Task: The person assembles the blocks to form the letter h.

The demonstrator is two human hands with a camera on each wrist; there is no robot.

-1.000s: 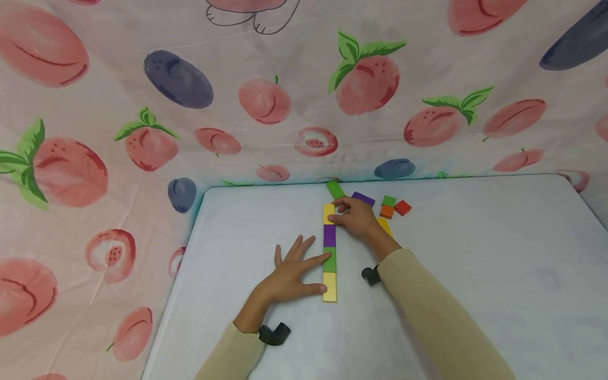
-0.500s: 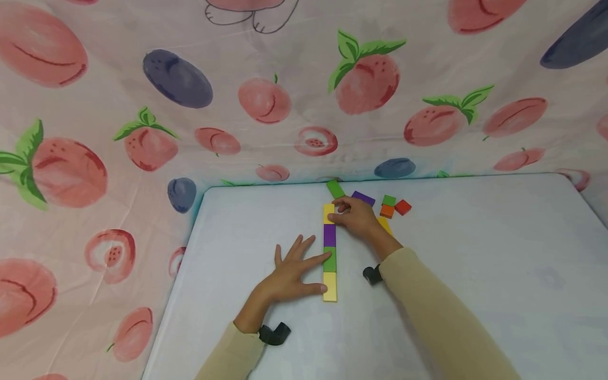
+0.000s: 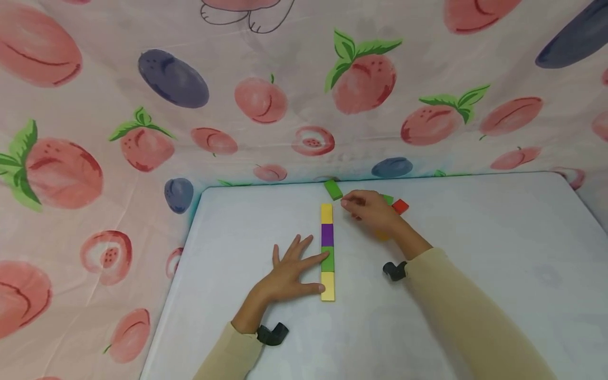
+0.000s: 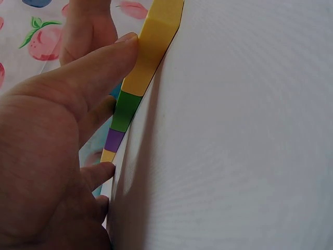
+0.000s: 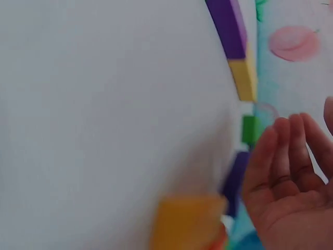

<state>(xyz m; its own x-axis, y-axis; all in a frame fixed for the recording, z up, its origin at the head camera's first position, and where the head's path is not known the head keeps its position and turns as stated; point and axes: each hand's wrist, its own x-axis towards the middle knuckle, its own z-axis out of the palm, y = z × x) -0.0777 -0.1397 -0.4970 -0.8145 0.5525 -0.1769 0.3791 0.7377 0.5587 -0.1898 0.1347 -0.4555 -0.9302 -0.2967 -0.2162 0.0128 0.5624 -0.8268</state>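
Note:
Four-colour row of flat blocks runs away from me in the head view: a pale yellow block [image 3: 329,293], a green block [image 3: 326,265], a purple block [image 3: 327,235] and a far yellow block [image 3: 326,213], set end to end. My left hand [image 3: 285,279] spreads its fingers beside the row, thumb at the pale yellow block and index fingertip on the green one. My right hand [image 3: 375,211], fingers bent loosely and holding nothing, hovers right of the row's far end. A loose green block [image 3: 333,189] lies just beyond its fingertips.
Partly behind the right hand lie a small green block [image 3: 388,199], a red block [image 3: 401,206] and a yellow block [image 3: 382,236]. The right wrist view shows a loose purple block [image 5: 235,182] there. A fruit-patterned cloth [image 3: 285,47] rises behind the white table [image 3: 475,264].
My right hand has let go of the far yellow block and moved right, over the loose blocks. My left hand stays at the row, which keeps its arrangement.

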